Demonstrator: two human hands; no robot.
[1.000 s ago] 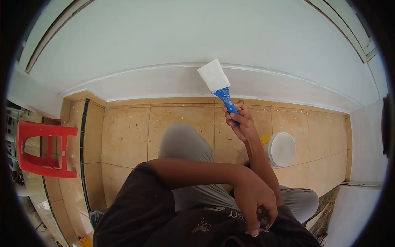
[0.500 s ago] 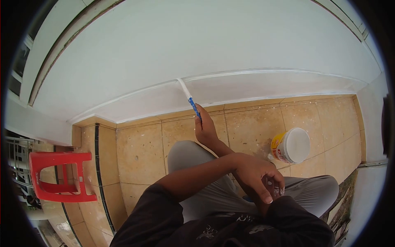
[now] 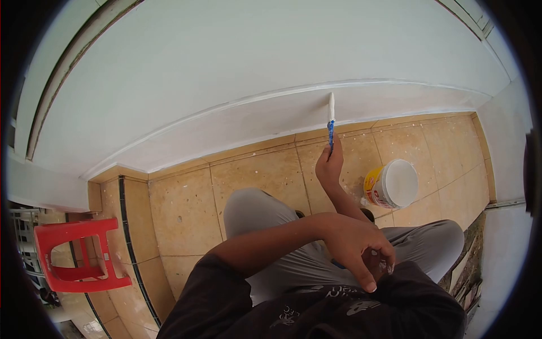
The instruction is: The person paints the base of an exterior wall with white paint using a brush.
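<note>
Head view: on the bucket (image 3: 401, 183), a yellow, red and white label (image 3: 371, 185) is shown, its wording too small to be read. White lettering (image 3: 337, 292) and motifs are carried by the dark shirt (image 3: 217, 291); the words are not legible. The paintbrush (image 3: 331, 120) is held upright and edge-on by the right hand (image 3: 329, 164), its blue handle enclosed in the grip and its white bristles directed at the lower band of the wall (image 3: 271, 62). Whether contact is made cannot be told. The left hand (image 3: 361, 246) is laid across, near the right forearm, fingers curled, with a gap left at the thumb. The bucket is placed on the tiled floor (image 3: 183, 212), near its right edge; whether its white top is a lid or contents cannot be told.
</note>
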